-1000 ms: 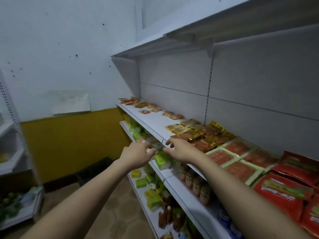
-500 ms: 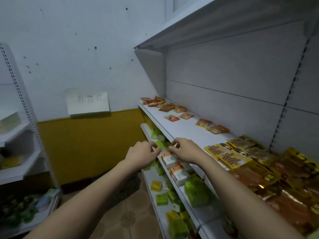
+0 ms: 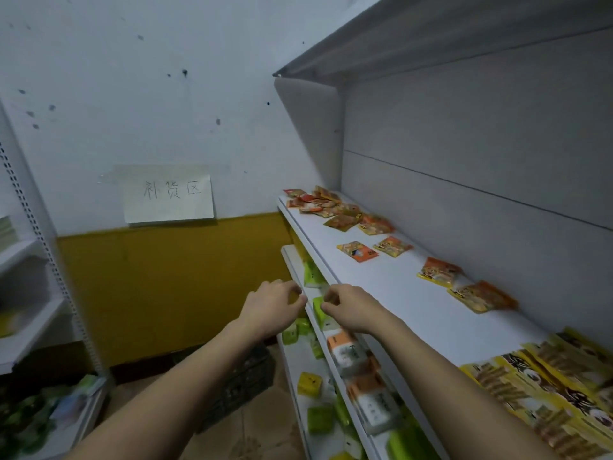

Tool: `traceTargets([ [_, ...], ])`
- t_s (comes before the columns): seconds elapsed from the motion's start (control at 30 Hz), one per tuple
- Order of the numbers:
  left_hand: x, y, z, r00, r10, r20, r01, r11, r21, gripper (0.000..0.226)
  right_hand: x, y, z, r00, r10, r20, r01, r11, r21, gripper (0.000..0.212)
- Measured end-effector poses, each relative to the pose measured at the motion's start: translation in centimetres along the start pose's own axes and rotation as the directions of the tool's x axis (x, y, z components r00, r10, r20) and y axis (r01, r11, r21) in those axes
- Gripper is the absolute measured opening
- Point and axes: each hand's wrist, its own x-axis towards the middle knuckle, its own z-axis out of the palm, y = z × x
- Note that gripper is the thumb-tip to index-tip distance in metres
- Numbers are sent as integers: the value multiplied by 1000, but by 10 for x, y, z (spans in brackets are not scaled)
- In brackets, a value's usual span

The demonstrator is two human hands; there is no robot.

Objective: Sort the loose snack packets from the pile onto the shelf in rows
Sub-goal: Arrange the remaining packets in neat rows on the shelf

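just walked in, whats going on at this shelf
A person is stocking a white shelf with snack packets. Both hands, left hand and right hand, hover at its front edge with fingers loosely curled, holding nothing. A loose pile of orange packets lies at the far end, with a few single packets spread along it.

orange snack packets (image 3: 358,224), scattered on white shelf (image 3: 394,287)
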Motion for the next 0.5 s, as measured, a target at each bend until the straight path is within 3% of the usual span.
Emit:
traceTargets([
  [0.1,37,-18,12,999,23,30,-23,1000,-14,39,42,1,1,999,15,31,-14,999,-38,37],
  [0.3,130,-53,19,993,113,39,-112,994,-16,40,133,1,-4,966,120,231,-68,973,-220,50],
  [0.4,183,-72,10,987,160,26,-159,987,-32,40,181,8,-11,975,166,150,-132,967,-217,51],
  [0.5,230,-91,6,979,200,28,-198,978,-59,41,223,28,-11,980,197,-28,-198,954,-225,54],
])
